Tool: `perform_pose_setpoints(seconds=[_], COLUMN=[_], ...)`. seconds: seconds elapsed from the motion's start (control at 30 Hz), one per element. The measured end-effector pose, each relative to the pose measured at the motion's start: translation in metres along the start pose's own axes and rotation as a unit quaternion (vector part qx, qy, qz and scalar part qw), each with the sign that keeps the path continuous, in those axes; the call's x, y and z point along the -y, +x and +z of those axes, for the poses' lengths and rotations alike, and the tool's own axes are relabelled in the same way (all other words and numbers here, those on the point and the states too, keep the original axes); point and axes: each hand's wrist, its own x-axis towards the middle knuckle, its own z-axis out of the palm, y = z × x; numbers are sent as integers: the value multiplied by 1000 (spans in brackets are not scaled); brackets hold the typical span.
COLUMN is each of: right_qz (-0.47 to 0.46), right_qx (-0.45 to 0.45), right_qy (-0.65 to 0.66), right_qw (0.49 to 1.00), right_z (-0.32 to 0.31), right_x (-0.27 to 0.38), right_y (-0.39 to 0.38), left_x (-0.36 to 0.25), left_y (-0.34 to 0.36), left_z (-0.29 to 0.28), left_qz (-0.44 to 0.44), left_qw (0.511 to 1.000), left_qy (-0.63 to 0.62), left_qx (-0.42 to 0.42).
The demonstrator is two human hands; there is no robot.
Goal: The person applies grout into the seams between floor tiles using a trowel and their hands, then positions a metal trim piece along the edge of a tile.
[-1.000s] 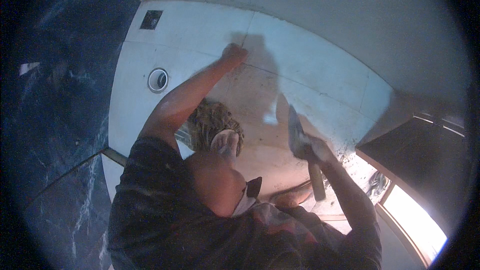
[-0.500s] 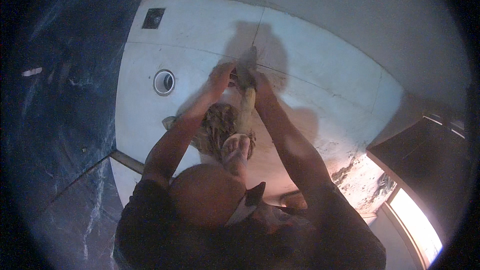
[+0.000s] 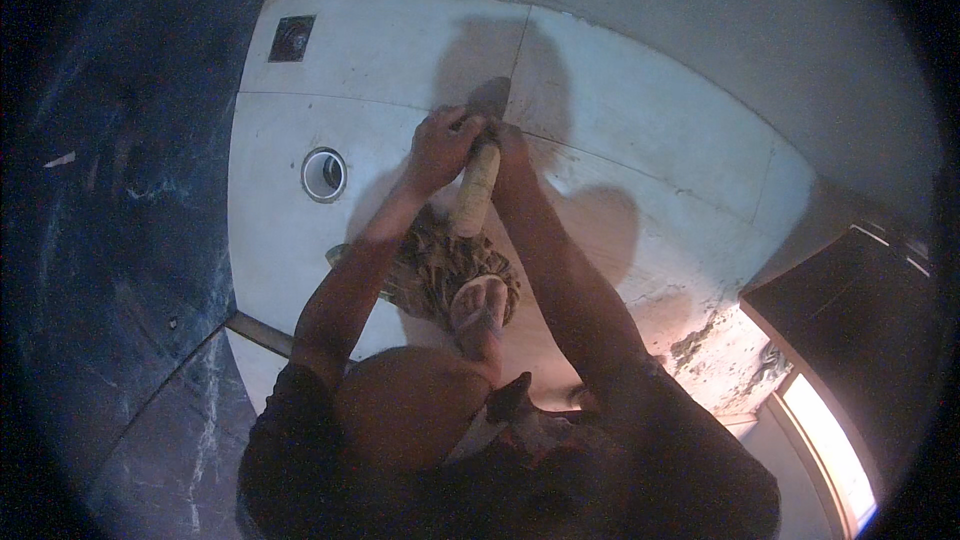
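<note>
A tool with a pale, round handle (image 3: 476, 192), which looks wooden, is held over the light floor tiles, its handle pointing back toward me. Its dark head is mostly covered by my fingers, so its kind cannot be made out. My left hand (image 3: 441, 151) is closed at the head from the left, fingers bent inward. From the right, my right hand (image 3: 511, 153) wraps close to the top of the handle. A crumpled brown-green cloth (image 3: 437, 258) lies below the handle, with my bare foot (image 3: 480, 306) on its near edge.
A round pipe opening (image 3: 325, 175) and a square drain (image 3: 292, 38) sit in the light floor. Dark marbled tiles (image 3: 130, 200) rise at the left, a grey wall (image 3: 700, 10) beyond. At the right are rubble (image 3: 715, 345) and a dark panel (image 3: 840, 305).
The tool has tilted and its handle end has swung slightly left and nearer me. My hands have closed further over its dark head, which showed more before.
</note>
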Motion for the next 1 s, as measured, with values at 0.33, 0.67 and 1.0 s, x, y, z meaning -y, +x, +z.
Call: perform_pose_setpoints(seconds=[0.33,0.67,1.0], right_qz=[134,107,32], right_qx=[-27,-121,-16], right_qy=[618,222,-205], right_qw=[774,962,978], right_z=[19,33,25], right_x=[-16,-55,-14], right_y=[19,42,30], left_x=[18,1,12], left_y=[22,45,35], left_z=[3,-2,-4], left_qz=[67,115,217], left_qw=[990,991,947], left_qy=[123,60,231], left_qx=[-16,-46,-59])
